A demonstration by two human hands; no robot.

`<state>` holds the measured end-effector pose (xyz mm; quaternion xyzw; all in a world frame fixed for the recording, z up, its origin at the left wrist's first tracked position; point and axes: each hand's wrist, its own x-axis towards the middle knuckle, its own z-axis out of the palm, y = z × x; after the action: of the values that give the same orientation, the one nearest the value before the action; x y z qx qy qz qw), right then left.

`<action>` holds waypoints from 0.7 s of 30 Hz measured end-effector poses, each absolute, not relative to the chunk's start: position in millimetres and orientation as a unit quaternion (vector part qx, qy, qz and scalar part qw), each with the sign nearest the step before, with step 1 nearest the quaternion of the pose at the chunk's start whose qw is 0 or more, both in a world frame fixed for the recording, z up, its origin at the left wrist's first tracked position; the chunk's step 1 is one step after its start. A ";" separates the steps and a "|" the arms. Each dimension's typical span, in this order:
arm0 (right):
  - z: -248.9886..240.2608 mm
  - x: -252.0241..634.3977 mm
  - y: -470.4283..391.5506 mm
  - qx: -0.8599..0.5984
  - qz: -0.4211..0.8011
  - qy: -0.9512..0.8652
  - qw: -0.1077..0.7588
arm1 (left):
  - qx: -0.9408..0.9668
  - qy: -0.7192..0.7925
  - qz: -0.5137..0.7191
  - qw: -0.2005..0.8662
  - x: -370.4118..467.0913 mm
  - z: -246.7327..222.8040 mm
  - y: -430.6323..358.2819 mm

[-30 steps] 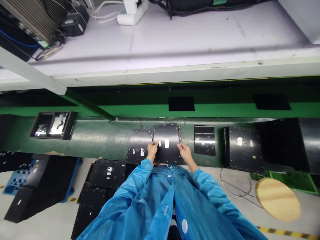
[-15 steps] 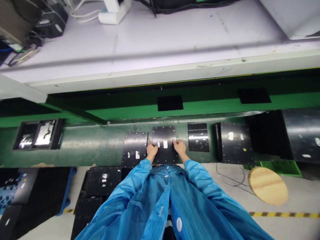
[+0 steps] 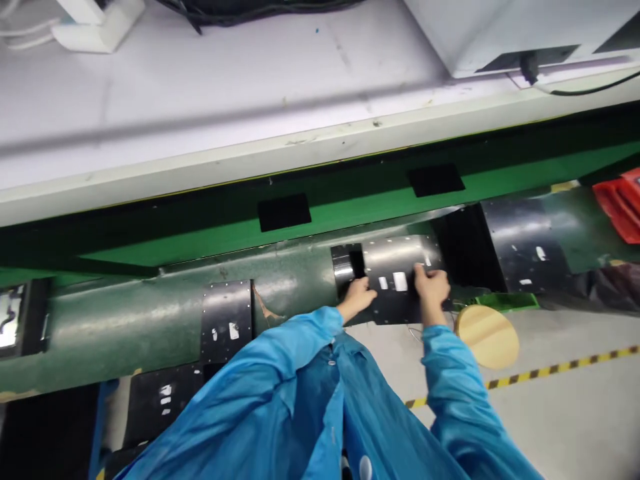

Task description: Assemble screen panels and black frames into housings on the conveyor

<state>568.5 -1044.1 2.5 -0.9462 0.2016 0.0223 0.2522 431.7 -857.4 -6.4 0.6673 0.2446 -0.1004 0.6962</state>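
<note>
A black panel (image 3: 399, 261) with white labels and small studs along its edges is between my hands, over the right part of the green bench. My left hand (image 3: 359, 295) grips its left edge, and my right hand (image 3: 432, 287) grips its right side. Under its left side, a smaller glossy black plate (image 3: 345, 263) is partly covered. Another labelled black panel (image 3: 227, 320) lies farther left on the green surface, beside a torn brown patch.
A white shelf (image 3: 200, 163) runs above the green bench (image 3: 130, 313). Right of my hands are a large black panel (image 3: 523, 233) and red bins (image 3: 620, 207). A round wooden stool (image 3: 487, 337) stands below; black panels (image 3: 163, 400) sit lower left.
The view has swung right. Both hands have carried the labelled panel rightwards, from beside the left panel to over the smaller plate and the place of the right-hand stack.
</note>
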 end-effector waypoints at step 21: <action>-58.7 269.7 -663.7 -0.782 0.447 -0.187 0.393 | 0.708 0.684 -0.023 0.177 107.9 -48.3 -571.2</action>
<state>269.7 -663.7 -58.7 -0.7819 -0.1867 0.4469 0.3926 107.9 -571.2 -48.3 0.7078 0.6835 -0.0234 0.1768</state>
